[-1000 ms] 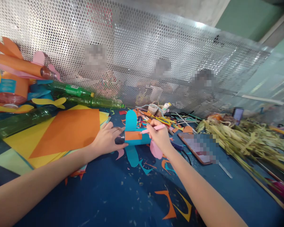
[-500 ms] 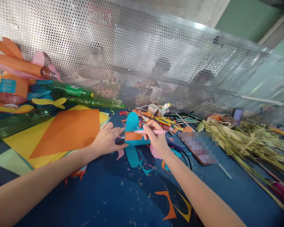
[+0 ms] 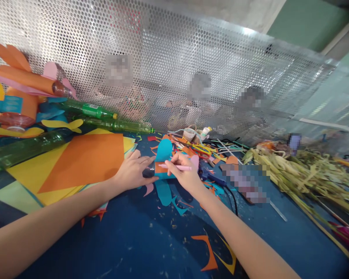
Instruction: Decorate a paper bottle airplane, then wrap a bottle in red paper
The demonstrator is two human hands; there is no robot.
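A bottle wrapped in blue paper (image 3: 166, 176) lies crosswise on the blue table, with an orange paper band (image 3: 159, 169) around it. Rounded blue paper wings (image 3: 164, 149) stick out on its far and near sides. My left hand (image 3: 133, 169) is closed around its dark left end, thumb on the near side and fingers on the far side. Between the fingertips of my right hand (image 3: 184, 172) is a pink pen (image 3: 182, 167), its tip at the orange band. That hand hides the bottle's right part; a pink paper piece (image 3: 194, 161) shows behind it.
Orange and yellow paper sheets (image 3: 84, 162) lie left, near green bottles (image 3: 99, 112) and paper-covered bottles. A blue glue gun (image 3: 213, 178), a blurred phone-like object (image 3: 244, 184) and dried husks (image 3: 296, 178) lie right. Paper scraps (image 3: 209, 254) are scattered about. A perforated metal panel (image 3: 163, 50) stands behind.
My right hand has moved left with the pink pen, along the orange band toward the bottle's dark end. My left hand keeps its hold. More of the glue gun shows.
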